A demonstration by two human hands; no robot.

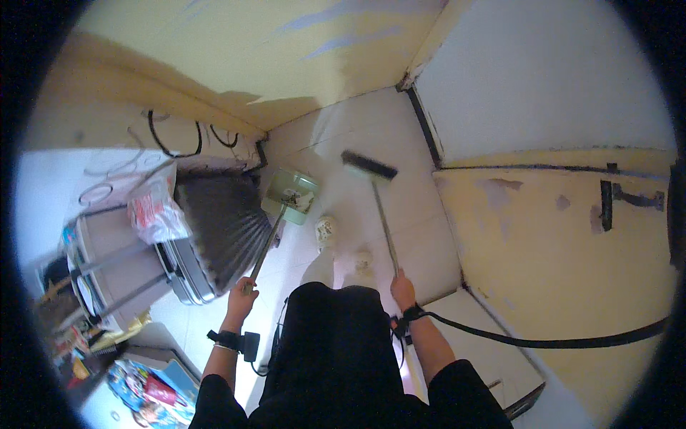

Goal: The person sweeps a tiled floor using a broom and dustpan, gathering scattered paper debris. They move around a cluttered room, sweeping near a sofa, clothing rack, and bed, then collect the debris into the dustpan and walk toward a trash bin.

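Note:
My left hand is closed round the upper end of a dustpan's long handle. The pale green dustpan rests on the floor ahead of my feet, with some dark and light debris in it. My right hand grips the stick of a broom. Its dark, wide broom head is on the tiles to the right of the dustpan, apart from it, and looks slightly blurred. Both handles slope from my hands forward to the floor.
Left of the dustpan stand a dark ridged item, a grey suitcase and a white plastic bag. Yellow walls close in ahead, and a yellow door is at right. A black cable runs from my right wrist.

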